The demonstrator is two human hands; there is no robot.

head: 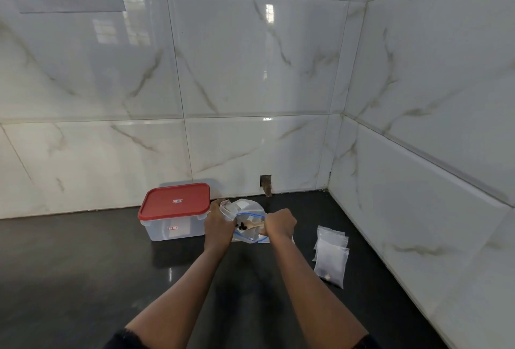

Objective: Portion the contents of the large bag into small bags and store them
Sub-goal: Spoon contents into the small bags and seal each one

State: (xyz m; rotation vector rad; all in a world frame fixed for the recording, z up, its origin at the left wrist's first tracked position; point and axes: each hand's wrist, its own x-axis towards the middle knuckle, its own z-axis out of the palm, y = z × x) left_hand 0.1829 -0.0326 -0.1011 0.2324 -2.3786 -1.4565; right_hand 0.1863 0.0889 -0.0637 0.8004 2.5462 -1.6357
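Note:
A large clear zip bag [249, 213] with a blue seal line stands on the dark counter near the back wall. My left hand [218, 222] grips its left rim together with a small clear bag. My right hand [279, 223] is closed on the handle of a pale wooden spoon [255, 226] that reaches into the large bag's mouth. A few dark pieces show at the spoon's tip. To the right lies a stack of small clear bags [331, 255], overlapping, with some light bits at the bottom of the nearest one.
A clear plastic box with a red lid [175, 210] sits shut just left of my left hand. White marbled tile walls meet in a corner at the back right. A small hole in the wall [266, 182] is behind the bag. The dark counter [83, 279] spreads toward me.

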